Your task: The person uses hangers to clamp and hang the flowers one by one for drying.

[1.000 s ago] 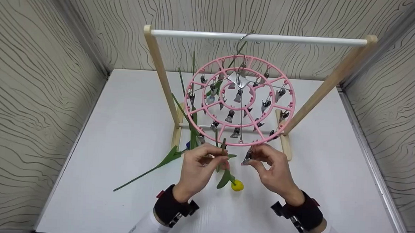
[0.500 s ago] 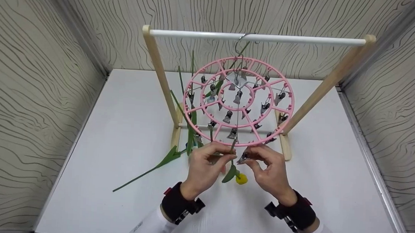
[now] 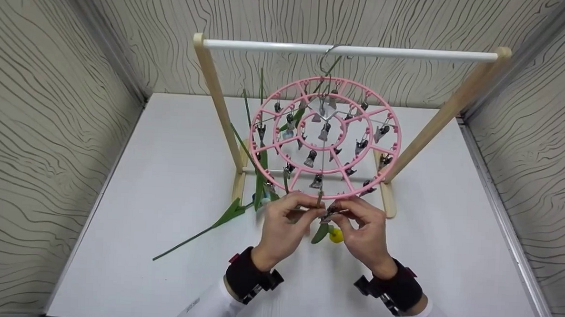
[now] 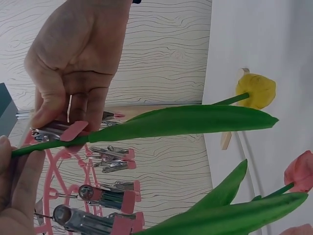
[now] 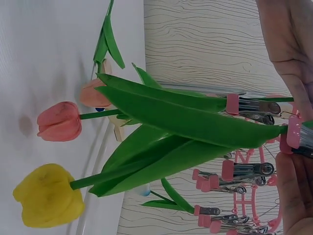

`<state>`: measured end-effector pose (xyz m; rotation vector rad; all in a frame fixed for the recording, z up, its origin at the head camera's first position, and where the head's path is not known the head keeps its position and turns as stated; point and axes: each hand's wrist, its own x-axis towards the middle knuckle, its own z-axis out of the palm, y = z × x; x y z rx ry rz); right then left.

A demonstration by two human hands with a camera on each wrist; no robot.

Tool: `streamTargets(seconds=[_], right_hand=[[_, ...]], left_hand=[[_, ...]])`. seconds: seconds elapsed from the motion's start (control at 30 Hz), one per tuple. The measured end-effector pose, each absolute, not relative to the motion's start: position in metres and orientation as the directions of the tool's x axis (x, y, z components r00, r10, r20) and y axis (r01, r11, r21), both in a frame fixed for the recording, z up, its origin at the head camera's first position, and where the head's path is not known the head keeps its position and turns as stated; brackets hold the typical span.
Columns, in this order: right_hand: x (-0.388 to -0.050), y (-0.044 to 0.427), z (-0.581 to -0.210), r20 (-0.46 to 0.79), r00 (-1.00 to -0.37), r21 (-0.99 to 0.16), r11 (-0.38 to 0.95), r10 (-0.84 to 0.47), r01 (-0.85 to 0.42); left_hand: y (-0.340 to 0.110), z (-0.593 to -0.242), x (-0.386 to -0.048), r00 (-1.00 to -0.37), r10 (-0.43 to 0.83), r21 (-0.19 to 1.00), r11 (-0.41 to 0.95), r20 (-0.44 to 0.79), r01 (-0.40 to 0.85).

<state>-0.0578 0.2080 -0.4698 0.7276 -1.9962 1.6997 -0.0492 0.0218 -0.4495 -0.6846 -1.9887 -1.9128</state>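
In the head view, my left hand (image 3: 284, 225) pinches the green stem of a yellow tulip (image 3: 336, 235), below the front of a round pink clip hanger (image 3: 399, 135). The tulip hangs bloom down. Close beside it, my right hand (image 3: 365, 233) pinches a metal clip (image 3: 326, 216) between thumb and fingers. The clip's pink tips (image 4: 74, 130) meet the stem in the left wrist view; whether they are fully closed I cannot tell. A pink tulip (image 5: 59, 121) hangs near the yellow one, its stem in another clip (image 5: 249, 105).
The hanger hooks over the white rod (image 3: 411, 53) of a wooden-legged rack (image 3: 220, 108). Several clips dangle from its rings. More tulips hang at the left, and one green stem (image 3: 188, 240) stretches over the white table (image 3: 133, 180).
My left hand has moved right with the yellow tulip, and my right hand slightly left with the clip. The gap between them has closed; the clip now meets the stem.
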Motion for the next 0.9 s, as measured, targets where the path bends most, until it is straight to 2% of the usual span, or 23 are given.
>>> streamTargets(seconds=[0.2,0.57,0.9], right_hand=[[-0.0585,0.2065,-0.4708,0.624,-0.773,-0.765,0.114,-0.117,-0.634],[-0.0581,0.2080,-0.4695,0.623,-0.770,-0.736,0.229,-0.141,-0.637],[-0.0573,0.2110,-0.4734,0.579,-0.799,-0.782,0.166,-0.159,-0.600]], left_hand=[[0.0233,-0.4499,-0.0501,-0.849,0.118,0.855,-0.005,0.515,0.518],[0.0230,-0.4538,-0.0505,-0.836,0.105,0.841,0.003,0.538,0.542],[0.0208,-0.4539,-0.0515,-0.846,0.109,0.849,0.027,0.523,0.528]])
